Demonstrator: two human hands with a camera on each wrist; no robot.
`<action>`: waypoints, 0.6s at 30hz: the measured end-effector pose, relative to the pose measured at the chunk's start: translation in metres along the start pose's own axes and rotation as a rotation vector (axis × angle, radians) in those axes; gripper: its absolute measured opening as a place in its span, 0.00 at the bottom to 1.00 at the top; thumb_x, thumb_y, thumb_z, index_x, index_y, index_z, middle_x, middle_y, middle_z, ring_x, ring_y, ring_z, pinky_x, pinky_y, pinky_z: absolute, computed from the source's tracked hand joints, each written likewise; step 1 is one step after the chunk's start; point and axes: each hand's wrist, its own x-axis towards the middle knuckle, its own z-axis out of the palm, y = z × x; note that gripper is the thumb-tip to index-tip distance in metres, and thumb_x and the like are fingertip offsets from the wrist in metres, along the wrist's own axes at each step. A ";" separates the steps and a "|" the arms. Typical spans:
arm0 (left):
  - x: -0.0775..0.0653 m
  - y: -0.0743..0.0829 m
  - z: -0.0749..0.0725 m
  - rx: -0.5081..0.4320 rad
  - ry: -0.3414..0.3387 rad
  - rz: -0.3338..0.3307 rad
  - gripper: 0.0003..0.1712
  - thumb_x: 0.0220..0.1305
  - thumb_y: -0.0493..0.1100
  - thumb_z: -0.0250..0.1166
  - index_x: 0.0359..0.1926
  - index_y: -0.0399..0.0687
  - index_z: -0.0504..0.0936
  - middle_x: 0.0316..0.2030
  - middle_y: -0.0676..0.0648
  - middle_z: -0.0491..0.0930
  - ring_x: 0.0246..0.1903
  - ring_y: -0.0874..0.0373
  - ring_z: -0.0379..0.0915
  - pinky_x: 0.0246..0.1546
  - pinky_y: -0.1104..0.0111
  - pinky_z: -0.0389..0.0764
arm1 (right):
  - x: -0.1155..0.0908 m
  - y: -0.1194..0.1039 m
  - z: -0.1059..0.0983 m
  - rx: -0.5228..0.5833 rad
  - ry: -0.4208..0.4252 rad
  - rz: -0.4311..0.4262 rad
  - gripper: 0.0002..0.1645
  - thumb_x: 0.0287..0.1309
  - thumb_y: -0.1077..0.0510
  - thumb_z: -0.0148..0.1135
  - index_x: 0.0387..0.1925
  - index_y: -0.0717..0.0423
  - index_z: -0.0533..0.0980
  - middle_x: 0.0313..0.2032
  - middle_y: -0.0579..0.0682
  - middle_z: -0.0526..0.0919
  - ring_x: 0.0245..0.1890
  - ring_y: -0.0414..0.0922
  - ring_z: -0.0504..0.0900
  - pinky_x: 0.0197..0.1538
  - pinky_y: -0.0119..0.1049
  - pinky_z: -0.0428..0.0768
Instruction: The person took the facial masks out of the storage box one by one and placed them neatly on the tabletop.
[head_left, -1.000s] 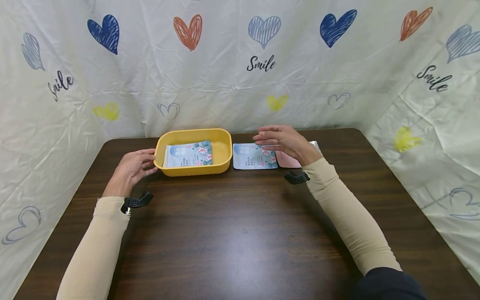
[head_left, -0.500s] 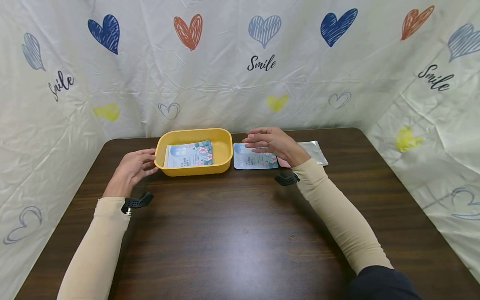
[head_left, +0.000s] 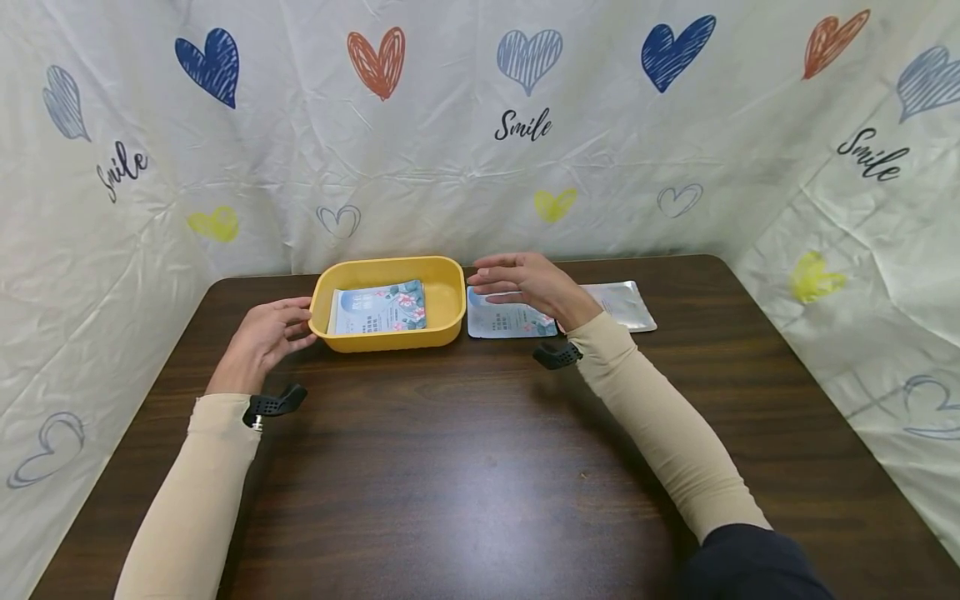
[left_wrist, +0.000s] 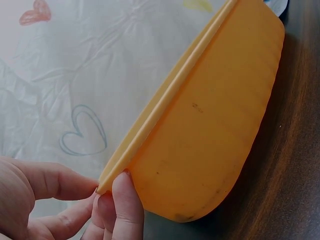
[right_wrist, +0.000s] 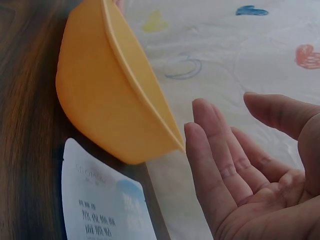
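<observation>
A yellow plastic tray (head_left: 386, 340) stands near the table's back edge, with a light blue floral sheet mask packet (head_left: 375, 310) lying in it. At its left end, my left hand (head_left: 264, 337) holds the rim, thumb tip on the edge and fingertips against the outer wall (left_wrist: 195, 115). My right hand (head_left: 534, 287) hovers with slightly bent, spread fingers over a second blue floral packet (head_left: 502, 325) just right of the tray. Nothing is in that hand. A silver packet (head_left: 626, 304) lies farther right, partly behind my right wrist.
The dark wooden table (head_left: 450, 467) reaches back to a white cloth (head_left: 450, 142) printed with hearts, which also hangs at both sides. Black wrist mounts (head_left: 276, 402) sit at both wrists.
My right hand has moved left across the second floral packet towards the tray, uncovering the silver packet and hiding the pink one. My left hand and the tray stay put.
</observation>
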 end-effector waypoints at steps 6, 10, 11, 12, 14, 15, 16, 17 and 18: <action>0.000 0.000 0.001 0.005 0.004 -0.003 0.30 0.75 0.41 0.59 0.74 0.46 0.67 0.57 0.52 0.70 0.54 0.52 0.71 0.43 0.72 0.85 | 0.005 -0.002 0.009 0.005 0.001 -0.005 0.31 0.69 0.56 0.64 0.68 0.65 0.70 0.57 0.61 0.83 0.58 0.57 0.83 0.65 0.54 0.76; 0.001 0.001 0.001 0.015 0.005 0.000 0.30 0.75 0.41 0.59 0.74 0.46 0.67 0.57 0.52 0.70 0.54 0.53 0.71 0.43 0.71 0.85 | 0.010 -0.002 0.013 -0.001 0.000 0.000 0.33 0.68 0.55 0.66 0.69 0.65 0.69 0.56 0.60 0.84 0.56 0.54 0.84 0.65 0.54 0.76; 0.001 0.001 0.001 0.019 0.006 0.002 0.30 0.75 0.41 0.59 0.74 0.45 0.67 0.58 0.51 0.71 0.53 0.53 0.71 0.43 0.71 0.85 | 0.011 -0.002 0.014 0.000 -0.002 0.002 0.34 0.68 0.55 0.66 0.69 0.65 0.69 0.56 0.60 0.84 0.55 0.53 0.85 0.65 0.54 0.76; 0.001 0.001 0.001 0.022 0.008 0.003 0.29 0.75 0.41 0.59 0.74 0.45 0.67 0.58 0.51 0.71 0.53 0.53 0.71 0.43 0.71 0.85 | 0.012 -0.002 0.015 -0.003 -0.003 0.003 0.34 0.68 0.54 0.66 0.69 0.65 0.69 0.56 0.59 0.84 0.55 0.53 0.85 0.65 0.54 0.75; 0.002 0.001 0.002 0.024 0.013 0.004 0.29 0.74 0.40 0.59 0.74 0.45 0.68 0.58 0.50 0.71 0.52 0.53 0.72 0.43 0.71 0.85 | 0.013 -0.002 0.018 0.003 -0.007 0.002 0.33 0.68 0.55 0.66 0.69 0.65 0.69 0.55 0.59 0.85 0.54 0.52 0.86 0.66 0.55 0.75; 0.002 0.001 0.002 0.026 0.014 0.005 0.29 0.74 0.40 0.59 0.74 0.45 0.68 0.59 0.50 0.71 0.52 0.53 0.71 0.43 0.71 0.85 | 0.014 -0.003 0.020 0.001 -0.010 0.000 0.33 0.68 0.55 0.66 0.69 0.65 0.69 0.55 0.59 0.85 0.53 0.52 0.86 0.66 0.55 0.74; 0.002 0.001 0.002 0.025 0.014 0.006 0.29 0.74 0.40 0.59 0.73 0.44 0.68 0.59 0.49 0.70 0.52 0.53 0.71 0.43 0.70 0.85 | 0.015 -0.003 0.021 0.002 -0.011 0.001 0.33 0.68 0.55 0.65 0.68 0.65 0.69 0.54 0.59 0.85 0.53 0.51 0.86 0.66 0.55 0.74; 0.003 0.001 0.002 0.027 0.015 0.006 0.29 0.74 0.40 0.59 0.74 0.44 0.68 0.59 0.49 0.70 0.51 0.54 0.71 0.43 0.70 0.85 | 0.015 -0.003 0.022 0.004 -0.011 0.001 0.32 0.68 0.55 0.66 0.68 0.65 0.70 0.54 0.59 0.85 0.53 0.51 0.86 0.66 0.55 0.74; 0.003 0.001 0.002 0.026 0.013 0.007 0.29 0.74 0.40 0.59 0.74 0.44 0.68 0.59 0.49 0.70 0.52 0.53 0.71 0.43 0.70 0.85 | 0.016 -0.004 0.024 0.003 -0.009 0.001 0.32 0.68 0.55 0.66 0.68 0.64 0.70 0.53 0.59 0.85 0.53 0.51 0.86 0.66 0.55 0.74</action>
